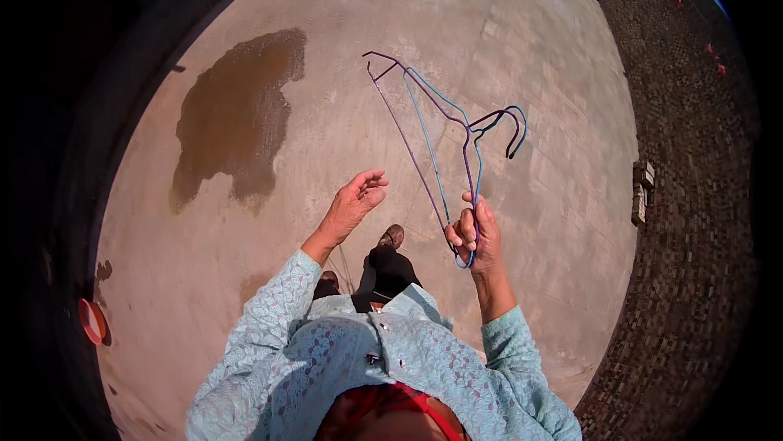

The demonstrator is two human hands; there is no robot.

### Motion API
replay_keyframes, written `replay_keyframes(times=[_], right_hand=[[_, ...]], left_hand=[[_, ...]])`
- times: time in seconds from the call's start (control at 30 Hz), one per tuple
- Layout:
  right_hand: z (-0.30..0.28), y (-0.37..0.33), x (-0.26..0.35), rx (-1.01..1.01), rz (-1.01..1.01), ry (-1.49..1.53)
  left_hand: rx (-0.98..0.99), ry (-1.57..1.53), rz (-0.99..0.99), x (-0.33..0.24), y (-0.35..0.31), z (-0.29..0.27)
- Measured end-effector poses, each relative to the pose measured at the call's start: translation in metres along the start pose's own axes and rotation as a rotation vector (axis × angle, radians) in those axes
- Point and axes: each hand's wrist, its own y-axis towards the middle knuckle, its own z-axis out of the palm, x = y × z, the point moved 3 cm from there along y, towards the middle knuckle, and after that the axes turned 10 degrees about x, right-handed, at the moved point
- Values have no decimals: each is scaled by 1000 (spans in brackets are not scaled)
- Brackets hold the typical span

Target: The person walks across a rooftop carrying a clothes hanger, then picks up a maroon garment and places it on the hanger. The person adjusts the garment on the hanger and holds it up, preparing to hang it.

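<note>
My right hand is closed around one end of two thin coat hangers, a purple hanger and a light blue hanger. They lie nearly together, hooks pointing right, with their other ends reaching up and to the left above the floor. Dark coating shows at the purple hanger's hook. To the left, my left hand is raised in front of my body, holding nothing. Its fingers are loosely bent and apart from the thumb, and it touches neither hanger.
Pale concrete floor spreads beneath me, with a large brown wet patch at left. A red basin sits at the lower left edge. Brick paving borders the right side, where a few blocks lie. My brown shoe shows below.
</note>
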Motion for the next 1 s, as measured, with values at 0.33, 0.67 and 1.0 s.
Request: replay_keyframes(times=[0.33, 0.67, 1.0], right_hand=[[-74, 160, 58, 207, 15, 112], [-119, 312, 82, -62, 19, -74], [-161, 447, 126, -390, -334, -232]], left_hand=[[-78, -498, -17, -42, 211, 16], [-131, -640, 209, -71, 312, -38], [3, -664, 244, -92, 416, -141]])
